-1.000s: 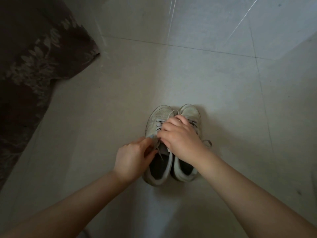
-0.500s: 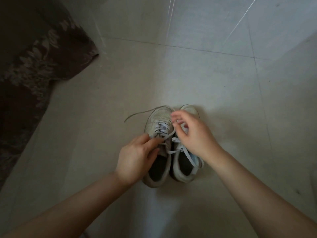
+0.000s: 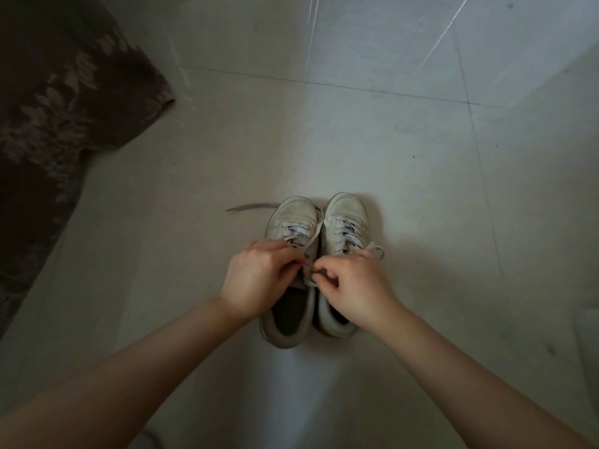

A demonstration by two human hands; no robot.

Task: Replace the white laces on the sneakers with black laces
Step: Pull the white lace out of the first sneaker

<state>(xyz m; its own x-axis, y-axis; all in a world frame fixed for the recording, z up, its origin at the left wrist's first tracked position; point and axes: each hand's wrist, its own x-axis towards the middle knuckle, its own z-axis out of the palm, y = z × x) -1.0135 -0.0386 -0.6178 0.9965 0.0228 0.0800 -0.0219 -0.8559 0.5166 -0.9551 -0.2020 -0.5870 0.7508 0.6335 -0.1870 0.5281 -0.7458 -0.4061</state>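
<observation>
mostly what fills the view is a pale tiled floor, its thin grout lines running across the far part and down the right side. a dark patterned cloth with a leaf-like print covers the left edge and far-left corner, well apart from everything else. at the right edge a pale object is cut off by the frame; what it is cannot be told.

two bare forearms reach in from the near corners and meet over a pair of pale sneakers set side by side, touching, toes pointing away. the left sneaker has its white lace loosened, and one free end trails out over the floor to the left of the toe. the right sneaker is laced in white across the instep, with a small loop showing just beyond the right hand.

the left hand lies knuckles-up over the left sneaker's tongue, fingers curled and pinching the lace near the upper eyelets. the right hand lies over the right sneaker's opening, thumb and forefinger pinched on a strand of the same lace that crosses between the two shoes. both hands hide the upper eyelets beneath them.

no readable writing or logo shows on the shoes in this dim light.
</observation>
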